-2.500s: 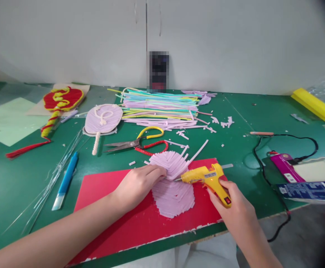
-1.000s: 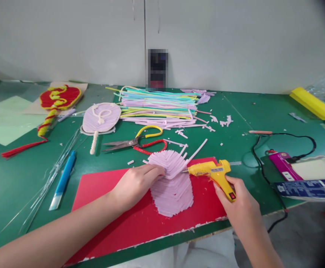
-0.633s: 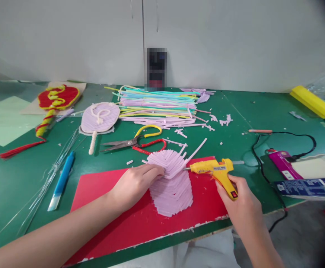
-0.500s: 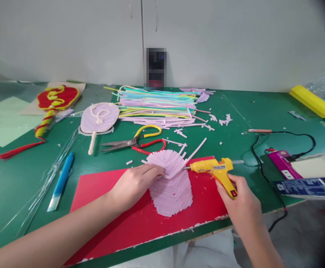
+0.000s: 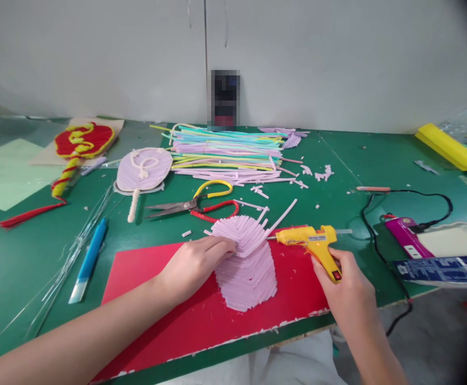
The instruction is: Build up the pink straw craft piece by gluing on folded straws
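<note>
Lilac strip fan (image 5: pixel 246 267) under left hand (image 5: pixel 195 264), grasp unclear; right hand (image 5: pixel 347 291) grips glue gun (image 5: pixel 311 243), trigger hidden.

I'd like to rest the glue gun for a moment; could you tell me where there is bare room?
Bare green table lies between the straw scraps, the black cable and the glue gun. The red board is bare beside the right hand. Around the scissors it is crowded.

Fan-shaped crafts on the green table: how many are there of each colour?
Lilac fan-shaped crafts: 2, the finished lilac fan with a cream handle and the unfinished lilac fan on the red board, touched by the left hand, with the right hand holding a yellow glue gun beside it.
Red fan-shaped craft with yellow trim: 1.
Total: 3.
</note>
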{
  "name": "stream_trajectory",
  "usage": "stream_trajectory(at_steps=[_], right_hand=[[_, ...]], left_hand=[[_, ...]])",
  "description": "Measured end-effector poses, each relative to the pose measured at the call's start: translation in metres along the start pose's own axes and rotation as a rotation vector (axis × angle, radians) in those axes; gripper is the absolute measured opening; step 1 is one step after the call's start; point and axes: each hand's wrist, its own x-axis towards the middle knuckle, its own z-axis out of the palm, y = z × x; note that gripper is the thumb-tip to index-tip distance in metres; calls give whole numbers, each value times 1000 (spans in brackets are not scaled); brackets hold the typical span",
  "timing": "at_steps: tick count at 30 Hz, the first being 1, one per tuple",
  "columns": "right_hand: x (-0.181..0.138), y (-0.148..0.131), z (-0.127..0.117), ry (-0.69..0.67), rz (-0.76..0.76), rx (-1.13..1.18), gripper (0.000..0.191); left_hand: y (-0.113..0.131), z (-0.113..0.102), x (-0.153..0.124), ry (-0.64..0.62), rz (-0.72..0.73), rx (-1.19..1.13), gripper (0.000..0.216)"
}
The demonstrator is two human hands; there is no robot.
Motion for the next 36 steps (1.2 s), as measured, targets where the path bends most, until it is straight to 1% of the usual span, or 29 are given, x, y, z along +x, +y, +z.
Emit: stream_trajectory(at_steps=[7,10,12,14,16,18,20,22,24,26,27,30,33,36], right_hand=[[2,-1,0,20,-16,-8,29],[4,0,-2,39,-30,-33,31],[7,4,-3,59,-9,-70,34],[9,13,-3,87,66,-121,41],[13,26,-1,94,181,-171,53],[17,40,2,50,242,-191,66],[21,50,4,0,184,-184,76],[24,51,4,31,118,-169,74],[26,42,3,113,65,-134,61],[27,25,3,173,4,-60,43],[28,15,3,180,-28,-4,36],[27,-14,6,91,-133,153,25],[23,-37,8,-30,-201,233,25],[16,-51,8,-100,-240,269,29]], left_hand=[[0,0,0,-8,-2,-15,14],[0,-1,-1,-12,-4,-24,14],[0,0,-2,-16,-16,-34,14],[0,1,-2,-14,-30,-42,13],[0,1,-2,-12,-33,-44,13],[0,0,-1,-10,-20,-36,14],[2,-2,1,-10,16,-15,19],[5,-6,4,-14,76,21,23],[8,-10,6,-24,147,73,26],[10,-13,8,-26,206,132,27],[12,-14,9,-20,229,159,27],[14,-15,11,5,272,221,28],[15,-15,12,16,287,262,28],[16,-15,12,12,291,289,28]])
